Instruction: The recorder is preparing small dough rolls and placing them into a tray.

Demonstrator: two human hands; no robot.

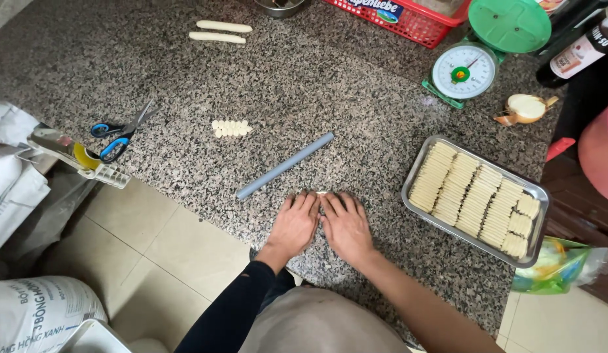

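Both grips lie flat, fingers spread: left hand [295, 224] and right hand [346, 225] side by side pressing a pale dough piece [321, 193] at their fingertips, clasping nothing, on the counter [317, 85]

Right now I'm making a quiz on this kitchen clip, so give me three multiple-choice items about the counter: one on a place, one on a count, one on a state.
1. Where does the metal tray of dough pieces lie?
A. Right of the hands
B. Left of the scissors
C. On the floor

2. How many long dough rolls lie at the far edge of the granite counter?
A. Five
B. Two
C. None

3. How are the left hand and right hand placed?
A. Raised in the air
B. Gripping the grey rod
C. Flat side by side, palms down on the counter

Answers: 1 A, the tray sits to the right of both hands. 2 B, two pale rolls lie parallel there. 3 C, both hands press down together; the grey rod lies apart, beyond them.
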